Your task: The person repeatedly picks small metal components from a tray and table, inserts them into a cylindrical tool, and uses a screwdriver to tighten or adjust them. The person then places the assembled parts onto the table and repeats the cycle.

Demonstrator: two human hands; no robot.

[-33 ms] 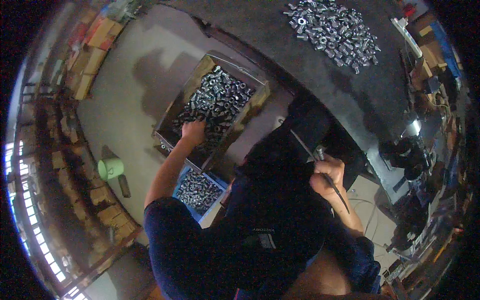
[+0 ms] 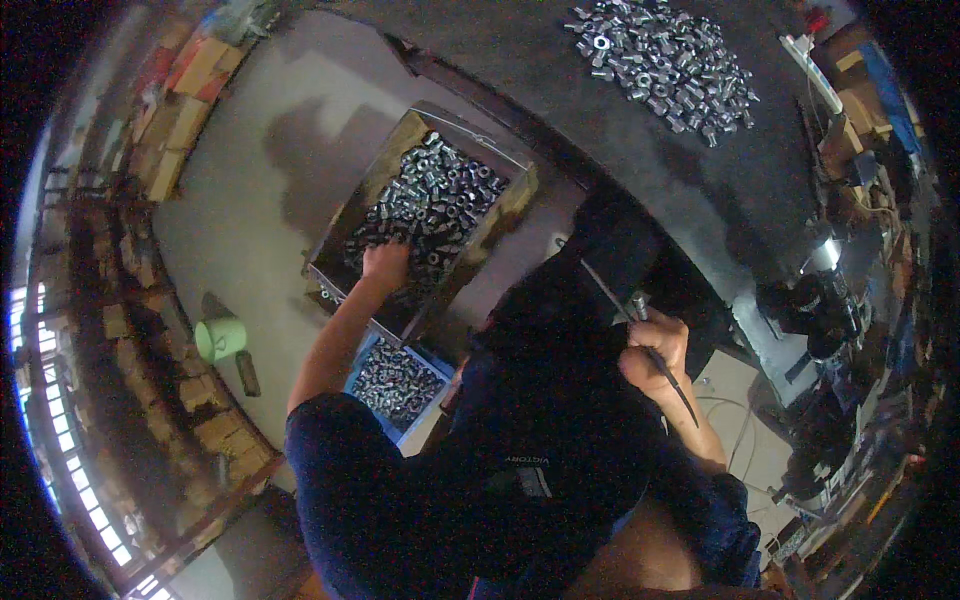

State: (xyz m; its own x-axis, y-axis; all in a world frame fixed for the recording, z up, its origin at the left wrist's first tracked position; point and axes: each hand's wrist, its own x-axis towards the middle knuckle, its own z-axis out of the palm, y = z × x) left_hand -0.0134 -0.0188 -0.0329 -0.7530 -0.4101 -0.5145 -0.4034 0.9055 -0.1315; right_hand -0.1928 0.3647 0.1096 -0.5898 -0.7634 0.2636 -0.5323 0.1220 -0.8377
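My left hand (image 2: 386,264) reaches down into a metal box (image 2: 472,262) heaped with small shiny metal fittings (image 2: 440,185). Its fingers curl in at the near part of the heap; their tips are hidden, so what they hold cannot be made out. My right hand (image 2: 655,352) is closed in front of my dark clothing, around a long thin metal tool (image 2: 607,290) with a dark, bent-looking rear end. One small metal fitting (image 2: 641,299) pokes up by the fingers of that same hand.
A blue bin (image 2: 405,390) of smaller-looking metal pieces stands beside the box's near end. On the dark tabletop (image 2: 500,45) lies a pile of fittings (image 2: 670,65). A green cup (image 2: 221,338) lies at left; shelves with cartons (image 2: 180,130) line that side.
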